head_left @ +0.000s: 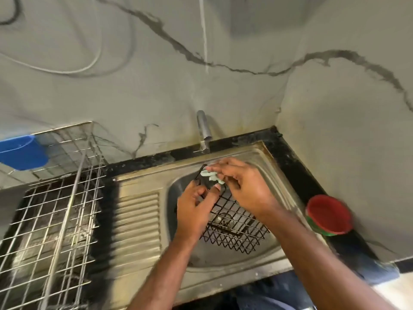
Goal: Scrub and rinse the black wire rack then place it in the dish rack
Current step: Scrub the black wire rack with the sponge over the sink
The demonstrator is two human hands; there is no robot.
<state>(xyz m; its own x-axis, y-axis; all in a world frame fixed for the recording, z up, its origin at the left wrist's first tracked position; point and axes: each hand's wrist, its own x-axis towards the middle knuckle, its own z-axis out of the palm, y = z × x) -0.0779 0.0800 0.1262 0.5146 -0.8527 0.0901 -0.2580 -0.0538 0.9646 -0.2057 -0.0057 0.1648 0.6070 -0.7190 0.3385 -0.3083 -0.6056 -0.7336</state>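
The black wire rack (234, 229) is held tilted over the steel sink bowl (223, 258). My left hand (194, 209) grips the rack along its left edge, thumb pressed on the mesh. Just right of it, my right hand (243, 186) pinches a pale green scrubber (211, 176) against the rack's upper corner. The silver dish rack (55, 209) stands on the counter at the left, apart from both hands.
A grey tap (204, 130) comes out of the wall just behind the sink; no water shows. A ribbed drainboard (138, 220) lies between sink and dish rack. A blue cup (21, 152) hangs on the dish rack's far left. A red bowl (328, 214) sits on the right counter.
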